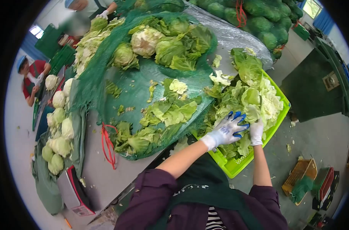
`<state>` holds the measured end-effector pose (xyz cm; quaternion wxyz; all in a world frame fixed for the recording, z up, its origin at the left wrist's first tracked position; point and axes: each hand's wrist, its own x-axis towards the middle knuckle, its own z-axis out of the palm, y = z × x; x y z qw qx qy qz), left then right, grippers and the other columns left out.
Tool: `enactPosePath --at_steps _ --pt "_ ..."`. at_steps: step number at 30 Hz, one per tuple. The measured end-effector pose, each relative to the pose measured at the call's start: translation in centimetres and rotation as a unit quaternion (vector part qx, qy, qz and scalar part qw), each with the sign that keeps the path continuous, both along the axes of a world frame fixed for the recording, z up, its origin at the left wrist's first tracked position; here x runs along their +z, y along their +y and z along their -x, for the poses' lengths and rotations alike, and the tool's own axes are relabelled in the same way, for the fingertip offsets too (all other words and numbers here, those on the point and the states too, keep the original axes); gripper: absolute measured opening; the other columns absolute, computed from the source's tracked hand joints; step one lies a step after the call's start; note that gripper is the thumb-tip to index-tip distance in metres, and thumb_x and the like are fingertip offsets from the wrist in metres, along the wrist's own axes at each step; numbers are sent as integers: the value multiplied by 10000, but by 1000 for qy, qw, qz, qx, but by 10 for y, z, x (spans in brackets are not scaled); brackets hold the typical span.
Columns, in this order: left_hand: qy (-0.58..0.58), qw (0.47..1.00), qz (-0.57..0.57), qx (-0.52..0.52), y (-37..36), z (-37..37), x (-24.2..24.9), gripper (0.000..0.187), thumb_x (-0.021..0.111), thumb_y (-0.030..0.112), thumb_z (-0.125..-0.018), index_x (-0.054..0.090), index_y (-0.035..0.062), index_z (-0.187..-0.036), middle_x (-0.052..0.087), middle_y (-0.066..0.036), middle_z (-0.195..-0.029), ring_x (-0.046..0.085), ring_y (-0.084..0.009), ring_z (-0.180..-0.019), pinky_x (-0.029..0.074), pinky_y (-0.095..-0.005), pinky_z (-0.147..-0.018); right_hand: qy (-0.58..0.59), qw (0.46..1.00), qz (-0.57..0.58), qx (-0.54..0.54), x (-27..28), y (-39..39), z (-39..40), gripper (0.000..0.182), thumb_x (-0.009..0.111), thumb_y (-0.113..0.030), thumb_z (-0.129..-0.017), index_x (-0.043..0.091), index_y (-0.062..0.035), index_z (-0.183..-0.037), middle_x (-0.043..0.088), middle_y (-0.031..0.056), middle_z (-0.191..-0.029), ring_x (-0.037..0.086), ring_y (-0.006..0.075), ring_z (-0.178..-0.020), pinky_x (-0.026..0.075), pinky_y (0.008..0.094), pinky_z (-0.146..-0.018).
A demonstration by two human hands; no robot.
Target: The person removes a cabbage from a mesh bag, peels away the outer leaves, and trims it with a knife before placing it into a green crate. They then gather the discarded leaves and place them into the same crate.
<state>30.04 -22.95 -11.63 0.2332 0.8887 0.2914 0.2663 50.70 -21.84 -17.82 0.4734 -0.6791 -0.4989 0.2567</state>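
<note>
My left hand (227, 130), in a white glove with blue fingertips, presses down on loose cabbage leaves (246, 97) piled in a lime-green crate (235, 165). My right hand (256, 131), in a white glove, is pushed into the same leaves just to the right; its fingers are partly hidden by them. Both hands are close together at the crate's near side. I cannot tell whether either hand actually grips a leaf.
A green net (143, 82) on the table holds cabbage heads (145, 40) and trimmed leaves. Cleaned cabbages (59, 130) line the left edge. Other people work at far left (30, 78) and top. Sacks of cabbages (258, 19) lie behind; baskets (299, 178) sit on the floor.
</note>
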Motion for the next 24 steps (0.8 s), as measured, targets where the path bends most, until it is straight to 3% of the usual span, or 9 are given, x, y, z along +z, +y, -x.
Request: enactPosePath --at_steps 2,4,8,13,18,21,22,23,24 --pt "-61 997 30 36 -35 34 17 439 665 220 -803 577 148 -1227 441 -148 -1370 392 -347 -1280 297 -471 -1074 190 969 155 -3 45 -17 -3 278 527 -61 -847 559 0 -1117 603 45 -730 512 110 -504 427 266 -455" --pt "-25 992 29 118 -76 84 24 412 640 197 -825 580 125 -1226 508 -154 -1293 451 -353 -1220 368 -459 -1016 206 974 99 -17 49 -29 -23 273 517 -50 -846 543 -25 -1117 518 11 -670 420 68 -433 356 229 -387" --pt "167 908 167 345 -129 143 -24 532 664 292 -786 552 133 -1281 416 -257 -1348 417 -415 -1225 332 -473 -1040 137 972 27 -190 60 -52 -55 309 511 -9 -844 498 -17 -1153 510 29 -745 450 76 -466 381 232 -401" --pt "66 869 341 354 -118 161 -55 483 646 259 -807 558 160 -1272 522 -227 -1244 509 -368 -1153 418 -411 -973 85 984 11 -154 92 -56 -19 315 544 -47 -871 503 -67 -1182 511 15 -727 464 72 -505 391 224 -429" --pt "9 969 125 212 -119 117 37 504 580 51 -785 561 170 -1274 579 -178 -1157 563 -338 -1062 472 -374 -888 11 999 -8 -39 111 -51 42 257 550 -85 -888 559 -69 -1144 491 -30 -646 456 58 -484 363 213 -429" --pt "-32 976 88 199 -73 88 85 584 652 180 -777 495 210 -1339 472 -199 -1293 480 -376 -1154 410 -418 -959 84 996 34 8 118 -39 73 398 613 -117 -871 529 -76 -1257 607 34 -768 470 69 -516 410 225 -490" --pt "-47 976 49 206 -60 82 93 639 683 259 -769 461 245 -1368 406 -202 -1368 426 -399 -1211 369 -458 -1002 -36 997 -58 35 107 -29 81 467 638 -142 -859 497 -77 -1300 632 78 -924 511 96 -561 443 246 -540" --pt "67 969 -6 238 -53 83 93 695 697 342 -747 425 297 -1385 327 -187 -1425 351 -421 -1258 306 -511 -1030 -157 975 -147 61 93 -19 89 540 663 -166 -847 466 -78 -1342 657 122 -1079 552 123 -605 476 267 -590" --pt "179 945 -63 267 -47 87 91 753 710 425 -726 390 348 -1403 247 -172 -1481 276 -443 -1305 244 -565 -1058 -187 969 -124 104 85 -13 97 781 705 -295 -810 296 -63 -1434 633 217 -1072 617 309 -599 506 394 -592"
